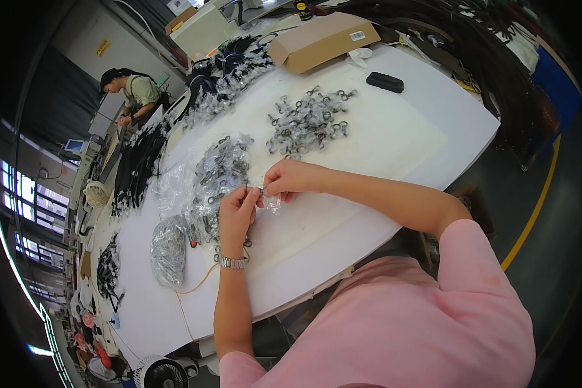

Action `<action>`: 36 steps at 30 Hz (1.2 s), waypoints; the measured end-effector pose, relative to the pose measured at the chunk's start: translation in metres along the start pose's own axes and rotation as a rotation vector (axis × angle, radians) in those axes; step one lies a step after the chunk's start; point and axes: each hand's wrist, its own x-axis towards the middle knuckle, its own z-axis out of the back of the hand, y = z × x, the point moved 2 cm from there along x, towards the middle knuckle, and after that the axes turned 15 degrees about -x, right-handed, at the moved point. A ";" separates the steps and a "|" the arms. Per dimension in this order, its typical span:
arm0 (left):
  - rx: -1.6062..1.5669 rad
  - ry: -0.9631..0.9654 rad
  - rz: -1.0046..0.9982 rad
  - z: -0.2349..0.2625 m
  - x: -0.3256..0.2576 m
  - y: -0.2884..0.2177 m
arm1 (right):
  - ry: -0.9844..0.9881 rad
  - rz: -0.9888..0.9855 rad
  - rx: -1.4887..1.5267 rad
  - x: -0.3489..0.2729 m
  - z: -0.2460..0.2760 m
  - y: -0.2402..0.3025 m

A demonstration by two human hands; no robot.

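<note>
My left hand (238,210) and my right hand (290,179) meet over the white table (330,207), fingertips pinched close together. Between them is a small dark metal clasp, mostly hidden by the fingers. A bit of clear plastic (274,205) shows just below my right fingers. Beside my left hand spreads a heap of dark metal clasps in clear plastic (216,168). Farther off, past my right hand, lies a looser pile of ringed metal clasps (310,121), also with clear wrapping.
A full clear plastic bag (168,252) sits left of my left forearm. Black straps (142,158) line the far left edge. A cardboard box (323,42) and a black case (385,82) lie at the back. Across the left, another person (136,94) works. A fan (165,373) stands near the lower edge.
</note>
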 end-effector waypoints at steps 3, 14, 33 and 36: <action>-0.007 -0.028 0.005 0.000 0.001 0.002 | -0.023 -0.022 0.105 0.002 -0.003 -0.002; 0.005 -0.043 -0.017 0.001 -0.002 0.001 | -0.040 -0.003 0.016 -0.004 0.002 0.016; 0.197 -0.015 -0.290 -0.007 -0.004 -0.002 | 0.168 -0.135 -0.006 -0.015 0.013 0.022; 0.466 -0.036 -0.391 -0.010 -0.007 -0.004 | 0.202 -0.109 0.026 -0.015 0.009 0.017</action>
